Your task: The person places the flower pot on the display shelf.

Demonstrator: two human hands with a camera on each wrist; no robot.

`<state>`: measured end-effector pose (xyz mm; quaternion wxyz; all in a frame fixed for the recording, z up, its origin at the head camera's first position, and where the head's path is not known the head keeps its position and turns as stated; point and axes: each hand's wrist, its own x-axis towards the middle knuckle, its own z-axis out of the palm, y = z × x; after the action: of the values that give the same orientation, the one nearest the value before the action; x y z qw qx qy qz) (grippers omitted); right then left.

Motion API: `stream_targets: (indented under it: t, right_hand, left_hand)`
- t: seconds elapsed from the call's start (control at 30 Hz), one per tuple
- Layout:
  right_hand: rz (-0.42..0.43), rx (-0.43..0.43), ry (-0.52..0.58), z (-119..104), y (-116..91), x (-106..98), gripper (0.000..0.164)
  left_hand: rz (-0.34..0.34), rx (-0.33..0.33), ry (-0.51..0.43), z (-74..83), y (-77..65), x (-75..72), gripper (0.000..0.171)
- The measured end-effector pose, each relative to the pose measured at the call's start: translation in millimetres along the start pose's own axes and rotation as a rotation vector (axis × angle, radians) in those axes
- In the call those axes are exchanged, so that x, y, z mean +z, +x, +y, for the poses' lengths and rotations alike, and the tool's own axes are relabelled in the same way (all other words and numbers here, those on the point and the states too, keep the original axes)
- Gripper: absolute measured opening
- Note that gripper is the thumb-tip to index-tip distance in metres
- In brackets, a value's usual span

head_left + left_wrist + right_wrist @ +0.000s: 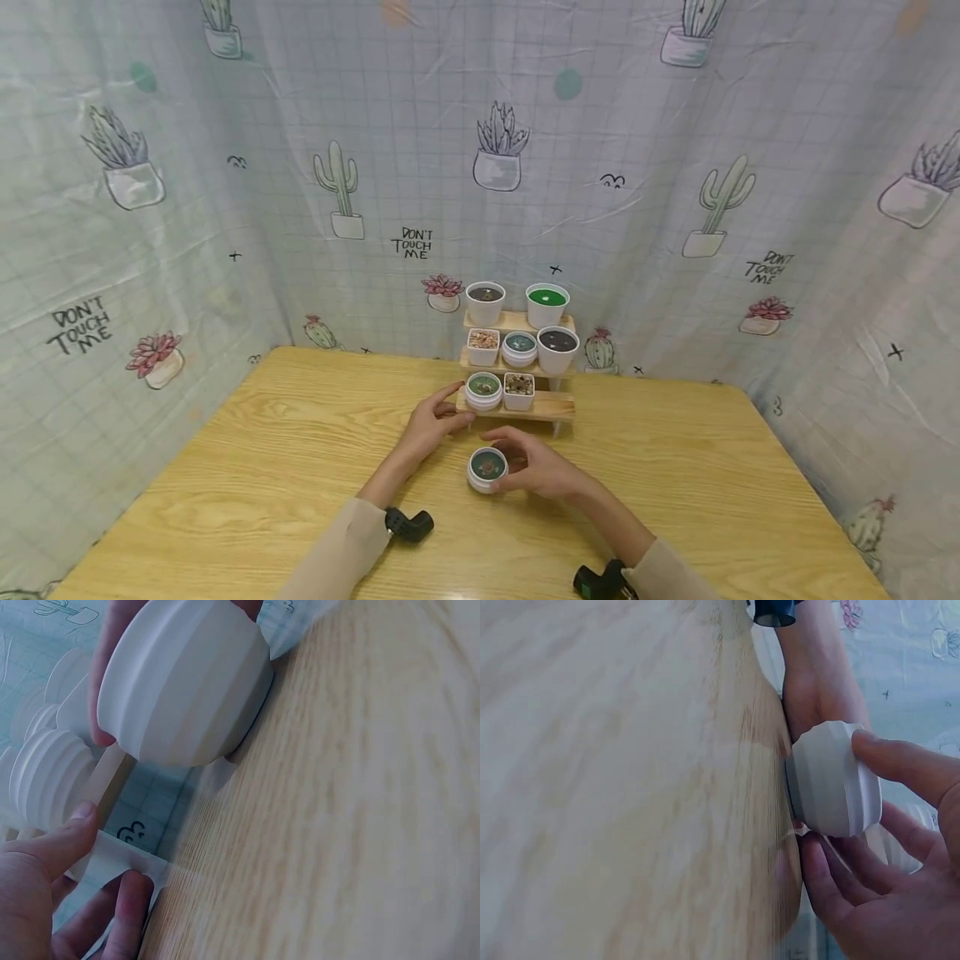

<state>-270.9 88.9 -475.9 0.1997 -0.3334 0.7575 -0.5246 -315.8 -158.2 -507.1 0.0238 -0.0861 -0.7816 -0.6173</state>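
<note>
A small round white pot [487,469] with ridged sides and a dark teal top is at the table's middle, in front of the tiered wooden stand [553,406]. My right hand [538,465] holds this pot from its right, thumb near the rim and fingers round the far side. At the stand's lowest shelf, my left hand [427,429] grips the left end. In the left wrist view its thumb lies on the plank's edge and its fingers are bent below, by a white leg [127,859]. A green-topped round pot [483,390] stands beside that hand.
A square pot of pebbles [519,392] shares the lowest shelf. Several more white pots fill the upper shelves, among them a green-topped one [547,304] and a dark-filled one [558,348]. A cactus-print curtain [420,150] surrounds the wooden table [300,467].
</note>
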Motion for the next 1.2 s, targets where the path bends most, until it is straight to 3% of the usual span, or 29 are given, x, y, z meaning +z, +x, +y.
stream_targets:
  t: [0.3, 0.4, 0.67, 1.2]
  right_hand:
    - [-0.003, 0.025, -0.022, -0.9, 0.7, 1.7, 0.064]
    - [-0.009, 0.035, -0.014, -0.3, 1.2, 2.3, 0.061]
    - [-0.058, -0.022, -0.02, 1.7, -0.6, 1.0, 0.074]
    - [-0.072, -0.066, -0.072, 2.3, -2.1, 0.1, 0.07]
  left_hand:
    - [0.02, -0.009, 0.027, 7.0, -3.5, -0.9, 0.07]
    - [0.019, -0.005, 0.025, 0.7, -0.9, -0.9, 0.069]
    - [-0.003, -0.014, 0.036, 1.2, -2.8, -2.0, 0.072]
    - [0.002, -0.021, 0.02, 2.2, -3.0, -1.5, 0.072]
